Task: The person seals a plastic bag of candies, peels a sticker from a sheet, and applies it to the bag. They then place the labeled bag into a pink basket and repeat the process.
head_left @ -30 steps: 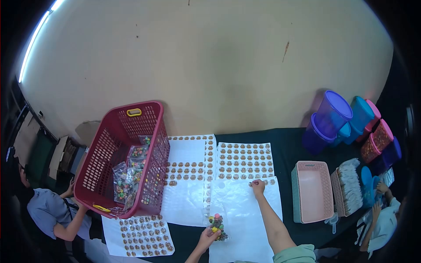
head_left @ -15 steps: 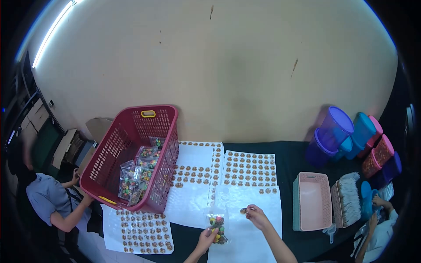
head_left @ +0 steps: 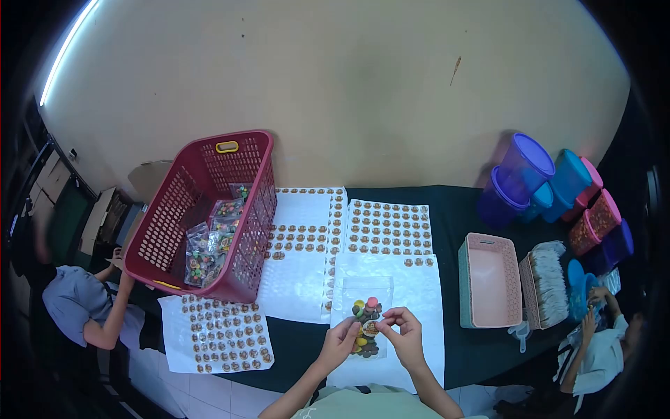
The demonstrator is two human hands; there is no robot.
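Observation:
A clear plastic bag of colourful pebble-like sweets lies over the white sticker sheet in front of me. My left hand grips the bag's left side, thumb on its front. At the middle of the bag, a round brown-and-gold sticker is pinched between the thumb and finger of my right hand, overlapping the sweets. Only a few stickers show along the top of the sheet below my hands. Another sheet, covered in rows of round stickers, adjoins it behind.
A maroon basket with filled bags inside stands at left, beside more sticker sheets. To the right are a pink tray, a basket of white packets and stacked tubs. People sit at both sides.
My right hand has brought the sticker leftward onto the bag. My left hand has the bag turned flatter, its front facing up. The view has tilted downward.

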